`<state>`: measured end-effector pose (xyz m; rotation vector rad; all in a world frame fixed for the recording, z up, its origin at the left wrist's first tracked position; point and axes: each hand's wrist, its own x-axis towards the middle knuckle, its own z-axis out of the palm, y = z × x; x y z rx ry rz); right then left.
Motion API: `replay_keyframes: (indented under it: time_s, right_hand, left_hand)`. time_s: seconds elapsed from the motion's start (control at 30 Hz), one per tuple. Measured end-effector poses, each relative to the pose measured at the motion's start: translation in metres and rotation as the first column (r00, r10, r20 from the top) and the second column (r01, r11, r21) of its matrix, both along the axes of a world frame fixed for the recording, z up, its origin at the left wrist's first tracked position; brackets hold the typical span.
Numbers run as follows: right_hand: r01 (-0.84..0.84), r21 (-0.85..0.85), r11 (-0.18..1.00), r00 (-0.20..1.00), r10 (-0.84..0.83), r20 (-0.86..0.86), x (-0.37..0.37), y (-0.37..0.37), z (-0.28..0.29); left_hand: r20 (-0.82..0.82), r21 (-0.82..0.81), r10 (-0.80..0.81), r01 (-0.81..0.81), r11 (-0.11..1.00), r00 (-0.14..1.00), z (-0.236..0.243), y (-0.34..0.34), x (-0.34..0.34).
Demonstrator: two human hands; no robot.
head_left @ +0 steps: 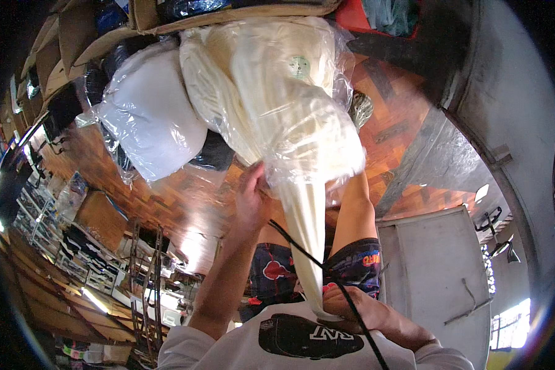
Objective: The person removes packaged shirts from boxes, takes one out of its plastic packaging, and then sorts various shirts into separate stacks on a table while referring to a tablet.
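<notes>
Cream cloth (307,228), extended past the near edge of the clear bag (317,145), is gripped in the closed right hand (346,303), the bag's near-left edge is touched by the left hand (253,196), closure unclear, and wooden floor (393,126) is exposed rightward.

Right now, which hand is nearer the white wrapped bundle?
Left. In view, the left hand lies below-right of the white bundle; the right hand is farther down, by the shirt.

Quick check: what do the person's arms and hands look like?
The left hand and right hand are ungloved. Short white sleeves leave the forearms bare; no watch or band shows. A thin black cord crosses in front of the right hand.
</notes>
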<state>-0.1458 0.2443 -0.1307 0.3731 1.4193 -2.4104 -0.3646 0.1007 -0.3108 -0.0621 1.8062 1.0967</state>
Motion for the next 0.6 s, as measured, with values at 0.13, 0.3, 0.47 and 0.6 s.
replay_keyframes:
  time_s: [0.13,0.3,0.47,0.6]
  right_hand:
    - [0.359,-0.192,0.914,0.933,-0.349,0.081,-0.012,0.022,0.023]
    - [0.46,-0.089,0.884,0.875,-0.468,-0.125,-0.051,0.049,0.054]
    - [0.284,-0.088,0.955,0.919,-0.297,-0.259,-0.091,0.023,0.048]
    - [0.161,0.071,0.984,0.986,-0.158,-0.05,-0.108,0.002,0.024]
  left_hand:
    - [0.131,0.117,0.019,-0.035,0.993,0.991,0.039,0.043,0.015]
    - [0.335,0.339,0.0,-0.12,0.933,0.942,0.111,0.112,0.023]
    - [0.777,0.125,0.245,-0.523,0.843,0.58,0.115,0.07,-0.037]
    - [-0.004,0.109,-0.203,0.202,0.973,0.979,0.036,-0.037,-0.084]
